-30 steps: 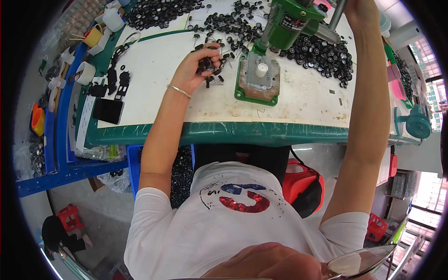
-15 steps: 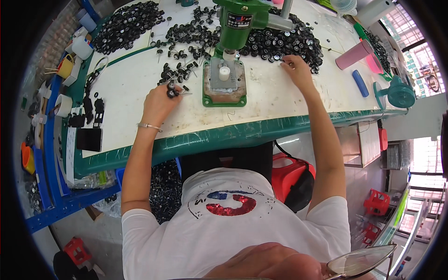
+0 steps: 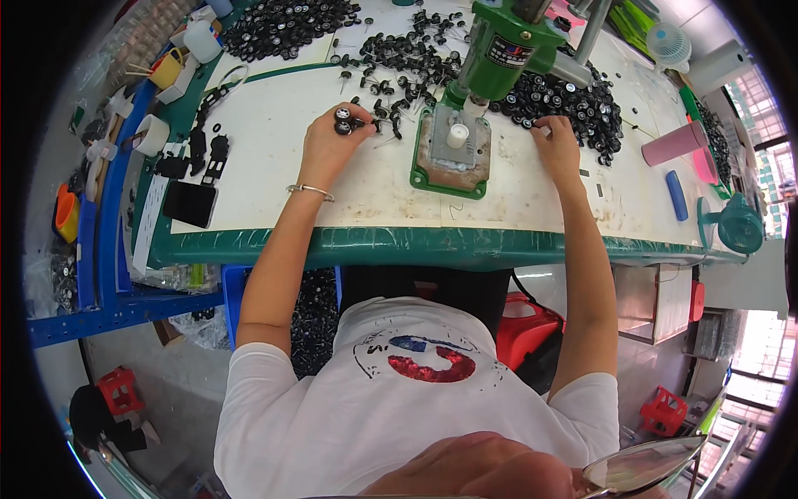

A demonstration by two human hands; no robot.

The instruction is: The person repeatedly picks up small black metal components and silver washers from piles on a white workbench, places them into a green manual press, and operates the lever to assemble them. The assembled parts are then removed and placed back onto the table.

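Note:
My left hand (image 3: 331,143) is closed on small black toy wheels (image 3: 343,121) with pale hubs, beside the loose wheels on thin metal axles (image 3: 401,71) scattered left of the press. Across the table, my right hand (image 3: 559,151) has its fingers drawn together at the near edge of a heap of black wheels (image 3: 573,112). What is between those fingertips is too small to make out. Between my hands stands a green hand press (image 3: 499,62). A round white fixture (image 3: 457,135) sits on the plate of its base (image 3: 424,181).
Another wheel heap (image 3: 287,27) lies at the far left. A phone (image 3: 190,204) and black plastic parts (image 3: 196,150) rest on the left side. On the right are a pink cup (image 3: 672,144), a blue stick-like object (image 3: 677,195) and a small teal fan (image 3: 740,224). A green edge (image 3: 416,248) borders the table.
The view has turned, shifting the table and press to the right in it. My left hand has moved farther in, toward the scattered axles, still holding wheels. My right hand stays by its heap.

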